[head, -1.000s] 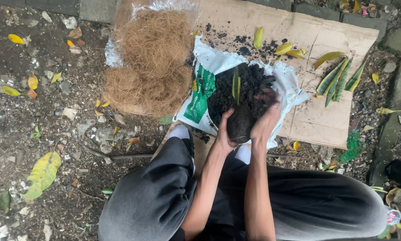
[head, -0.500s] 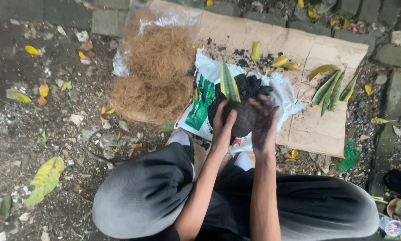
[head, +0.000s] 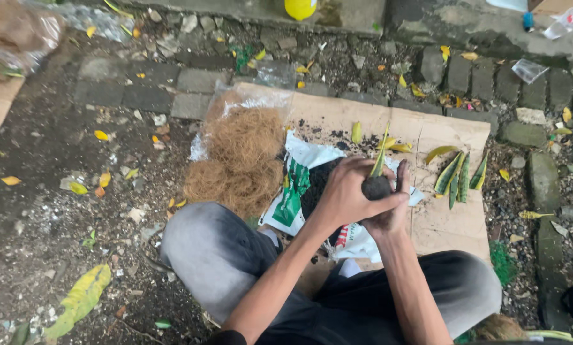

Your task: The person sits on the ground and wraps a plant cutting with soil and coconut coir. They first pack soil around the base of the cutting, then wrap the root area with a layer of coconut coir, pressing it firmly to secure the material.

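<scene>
Dark, crumbly soil ball [head: 377,187] sits cupped between both hands above the white soil bag [head: 299,191] on cardboard [head: 439,220]. Left hand [head: 347,195] and right hand [head: 392,214] wrap it, fingers curled tight, with a green leaf cutting [head: 379,160] poking up. It looks light, soft and easily broken; best cradled from beneath. Half a second earlier the hands were lower, in the bag's soil.

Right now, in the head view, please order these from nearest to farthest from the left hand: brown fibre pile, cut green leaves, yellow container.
1. Brown fibre pile, to the left of the left hand.
2. Cut green leaves, to the right on the cardboard.
3. Yellow container, at the top edge.
</scene>
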